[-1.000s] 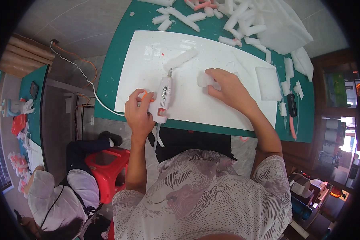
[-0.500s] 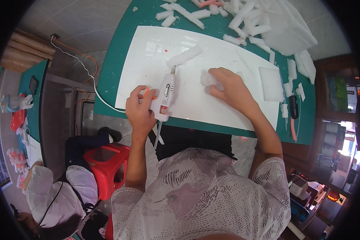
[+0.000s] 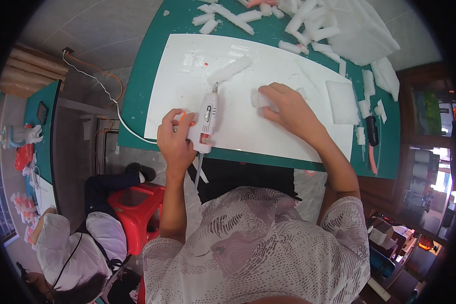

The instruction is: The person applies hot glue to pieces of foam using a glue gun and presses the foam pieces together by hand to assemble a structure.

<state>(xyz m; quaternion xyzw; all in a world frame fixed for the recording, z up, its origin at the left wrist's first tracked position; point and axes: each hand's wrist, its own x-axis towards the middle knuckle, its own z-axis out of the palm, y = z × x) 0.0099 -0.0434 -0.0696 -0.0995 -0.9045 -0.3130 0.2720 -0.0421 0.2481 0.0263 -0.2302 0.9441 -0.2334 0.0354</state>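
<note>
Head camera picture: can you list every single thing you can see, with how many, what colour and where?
glue gun: one, white with an orange trigger, on the sheet's near edge
white sheet: one, on the green mat
green mat: one, covering the table
foam block: one, white, under the right hand
foam strip: one, white, on the sheet above the gun
foam square: one, white, sheet's right end
foam scraps: many, white, far edge of the mat
cord: one, white, trailing left
red stool: one, on the floor, lower left
left hand: grips the glue gun
right hand: presses on the foam block
</note>
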